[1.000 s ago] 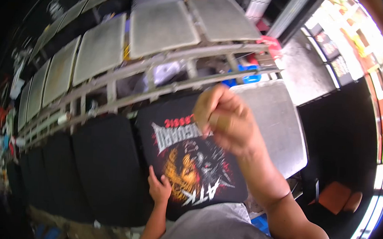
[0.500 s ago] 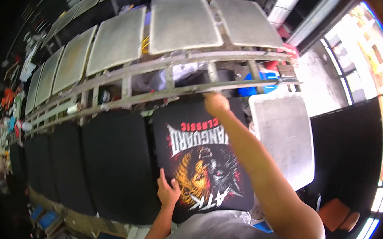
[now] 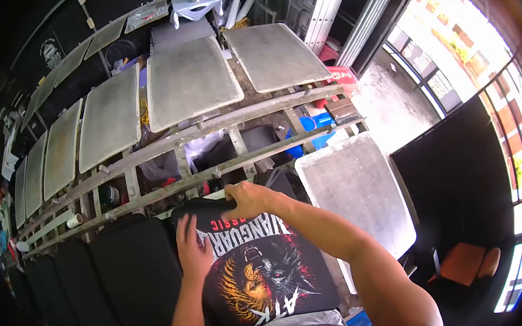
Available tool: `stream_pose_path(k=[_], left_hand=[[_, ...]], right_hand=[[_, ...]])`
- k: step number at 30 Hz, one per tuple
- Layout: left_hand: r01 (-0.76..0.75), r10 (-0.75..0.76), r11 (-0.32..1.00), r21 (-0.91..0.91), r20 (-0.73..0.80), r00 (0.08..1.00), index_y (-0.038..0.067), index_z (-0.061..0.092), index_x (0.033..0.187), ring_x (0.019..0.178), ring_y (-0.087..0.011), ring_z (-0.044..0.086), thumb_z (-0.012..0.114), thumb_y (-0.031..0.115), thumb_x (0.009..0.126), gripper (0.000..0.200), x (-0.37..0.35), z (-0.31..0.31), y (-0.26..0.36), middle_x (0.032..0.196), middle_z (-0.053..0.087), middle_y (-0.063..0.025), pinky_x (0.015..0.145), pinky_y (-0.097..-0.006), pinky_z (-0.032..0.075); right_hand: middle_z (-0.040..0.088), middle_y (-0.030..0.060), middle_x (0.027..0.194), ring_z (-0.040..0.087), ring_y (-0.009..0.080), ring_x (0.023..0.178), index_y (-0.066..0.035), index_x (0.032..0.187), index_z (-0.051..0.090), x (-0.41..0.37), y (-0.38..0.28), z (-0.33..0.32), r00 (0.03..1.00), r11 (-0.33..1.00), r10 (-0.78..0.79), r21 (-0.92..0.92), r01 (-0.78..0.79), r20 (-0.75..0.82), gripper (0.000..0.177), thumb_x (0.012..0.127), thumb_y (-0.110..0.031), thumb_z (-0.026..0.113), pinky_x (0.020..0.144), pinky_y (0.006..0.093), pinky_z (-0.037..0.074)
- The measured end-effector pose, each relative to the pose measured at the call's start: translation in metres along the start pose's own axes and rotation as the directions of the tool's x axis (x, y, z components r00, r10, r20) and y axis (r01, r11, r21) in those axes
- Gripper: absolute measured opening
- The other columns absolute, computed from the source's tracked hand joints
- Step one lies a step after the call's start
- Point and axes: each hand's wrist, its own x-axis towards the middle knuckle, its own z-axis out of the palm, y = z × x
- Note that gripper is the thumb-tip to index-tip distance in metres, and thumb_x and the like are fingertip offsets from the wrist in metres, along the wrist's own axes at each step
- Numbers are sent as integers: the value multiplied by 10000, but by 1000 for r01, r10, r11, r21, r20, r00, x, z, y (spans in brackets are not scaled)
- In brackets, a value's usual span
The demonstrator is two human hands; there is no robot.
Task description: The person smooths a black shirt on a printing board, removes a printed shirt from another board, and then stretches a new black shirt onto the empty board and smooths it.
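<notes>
A black T-shirt (image 3: 320,275) lies stretched flat over a board in front of me. Its print has red and white lettering above a two-sided beast's head, half golden and half grey, upside down to me at the lettering. My right hand (image 3: 249,200) is at the shirt's far end, fingers curled down and closed on the cloth near the edge; the fingertips are partly hidden. Over the shirt's left border, beside the white lettering, is my left hand (image 3: 195,249), fingers spread apart and nothing held.
More black-covered boards (image 3: 135,269) run off to the left. A bare grey board (image 3: 362,191) is on the right. Beyond the wooden rail (image 3: 212,175) stand several bare boards (image 3: 194,79). Blue containers (image 3: 311,130) sit below the rails, and an orange chair (image 3: 469,265) at right.
My left hand has moved from the shirt's near left side up to its far left. My right hand has shifted left along the far edge. The view has turned and tilted up.
</notes>
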Motion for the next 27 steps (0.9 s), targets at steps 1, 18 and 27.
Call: stream_pose_path(k=[1,18,27], left_hand=[[-62,59,997,50,61,996,53,501,1468,1435,-441,400,745,35,797,714,29,-2,9,1525,460,-190,1175,-502,376],[-194,-359,745,638,629,689,86,766,1090,1119,-351,673,684,421,839,426,103,-18,-101,1168,712,-155,985,-517,484],[-156,-308,895,418,831,463,20,766,1050,1039,-391,715,622,490,908,512,2,-32,-14,1092,742,-228,897,-497,560]], right_hand=[[719,248,937,711,411,919,-13,1103,661,-4,0,3,999,998,-12,-64,15,35,401,787,-228,781,815,496,561],[750,68,922,611,252,1062,-145,883,770,-25,100,-22,982,597,154,-782,-178,-106,138,789,-234,722,905,416,371],[741,189,929,755,346,847,-37,1075,648,-94,51,16,948,724,317,-643,-250,-12,261,839,-149,654,694,496,558]])
